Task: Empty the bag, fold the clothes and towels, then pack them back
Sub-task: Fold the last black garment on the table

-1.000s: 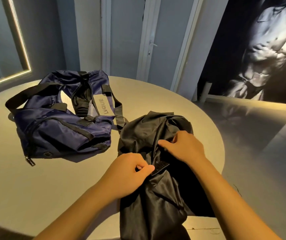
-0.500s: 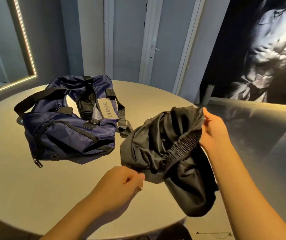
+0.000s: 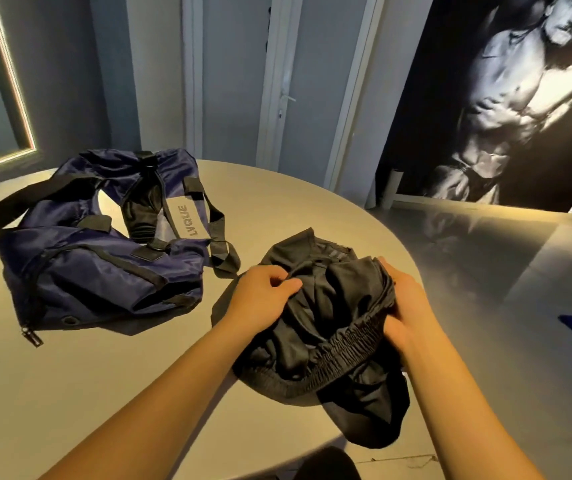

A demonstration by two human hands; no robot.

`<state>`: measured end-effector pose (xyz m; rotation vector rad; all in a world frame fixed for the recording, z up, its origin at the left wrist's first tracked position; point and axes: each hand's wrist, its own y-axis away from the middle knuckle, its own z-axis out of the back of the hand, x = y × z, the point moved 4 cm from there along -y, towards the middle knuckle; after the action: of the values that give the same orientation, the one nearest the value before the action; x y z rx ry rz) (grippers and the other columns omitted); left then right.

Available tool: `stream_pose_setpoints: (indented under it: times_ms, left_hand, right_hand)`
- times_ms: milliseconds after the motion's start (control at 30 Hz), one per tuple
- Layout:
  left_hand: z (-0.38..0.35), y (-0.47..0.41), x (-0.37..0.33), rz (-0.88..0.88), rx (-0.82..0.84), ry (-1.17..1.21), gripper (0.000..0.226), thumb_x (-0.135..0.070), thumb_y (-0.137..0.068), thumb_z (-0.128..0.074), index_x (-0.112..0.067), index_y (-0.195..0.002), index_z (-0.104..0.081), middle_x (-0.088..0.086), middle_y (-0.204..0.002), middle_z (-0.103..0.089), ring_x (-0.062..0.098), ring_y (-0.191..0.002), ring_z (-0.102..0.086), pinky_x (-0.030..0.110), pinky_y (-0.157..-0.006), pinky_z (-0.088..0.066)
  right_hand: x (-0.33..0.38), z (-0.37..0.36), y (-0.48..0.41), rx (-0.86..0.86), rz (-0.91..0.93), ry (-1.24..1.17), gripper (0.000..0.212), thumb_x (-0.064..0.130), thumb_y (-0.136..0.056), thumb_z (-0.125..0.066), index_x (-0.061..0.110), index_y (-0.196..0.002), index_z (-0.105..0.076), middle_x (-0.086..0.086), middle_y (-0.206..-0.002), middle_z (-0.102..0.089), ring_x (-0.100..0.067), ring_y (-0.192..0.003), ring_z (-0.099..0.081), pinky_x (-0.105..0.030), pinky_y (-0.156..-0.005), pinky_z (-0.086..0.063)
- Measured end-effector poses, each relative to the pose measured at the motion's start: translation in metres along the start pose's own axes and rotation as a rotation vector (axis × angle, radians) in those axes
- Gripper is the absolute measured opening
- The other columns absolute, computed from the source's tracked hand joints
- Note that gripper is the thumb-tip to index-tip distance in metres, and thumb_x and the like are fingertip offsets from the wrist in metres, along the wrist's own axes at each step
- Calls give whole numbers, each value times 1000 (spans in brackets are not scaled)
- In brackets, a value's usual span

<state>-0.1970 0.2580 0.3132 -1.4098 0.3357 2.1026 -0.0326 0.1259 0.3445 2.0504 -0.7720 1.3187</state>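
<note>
A crumpled black garment (image 3: 326, 327) with an elastic waistband lies on the right part of the round table (image 3: 111, 382), hanging a little over the near edge. My left hand (image 3: 263, 292) pinches the fabric at its upper left. My right hand (image 3: 404, 306) grips its right side at the end of the waistband. A navy duffel bag (image 3: 80, 258) with black straps and a grey LVQUE label lies open on the table's left side, some dark cloth showing in its mouth.
The table's right edge curves close behind the garment, with glossy floor beyond. A white door (image 3: 288, 98) and a large black-and-white wall poster (image 3: 506, 98) stand behind. A lit mirror frame (image 3: 11, 84) is at the far left.
My left hand moved up from the garment's lower corner onto its upper left. My right hand came down and nearer with the waistband end. The garment now lies bunched on the table.
</note>
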Motion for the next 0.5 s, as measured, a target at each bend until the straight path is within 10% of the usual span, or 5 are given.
stream_pose_setpoints:
  times_ms: [233, 367, 500]
  left_hand:
    - [80, -14, 11, 175, -343, 1176, 23, -18, -106, -54, -18, -128, -60, 5, -121, -70, 22, -106, -68, 40, -98, -52]
    - [92, -20, 36, 129, -400, 1206, 36, -23, -106, -54, -30, -141, -55, 4, -134, -65, 25, -119, -65, 43, -100, -54]
    - [85, -16, 39, 137, -392, 1178, 17, -15, -105, -54, -26, -110, -67, 4, -123, -70, 19, -107, -69, 33, -86, -54]
  right_hand:
    - [17, -9, -33, -64, 106, 156, 15, 20, -91, -60, 18, -76, -60, -4, -73, -60, -27, -74, -51, -41, -71, -48]
    - [16, -22, -68, -211, 344, 687, 15, 10, -94, -53, 6, -82, -60, -8, -80, -58, -23, -74, -46, -26, -57, -34]
    - [0, -50, -23, -214, 722, 819, 2, 21, -99, -59, 20, -98, -58, 3, -100, -57, -10, -90, -56, -18, -70, -40]
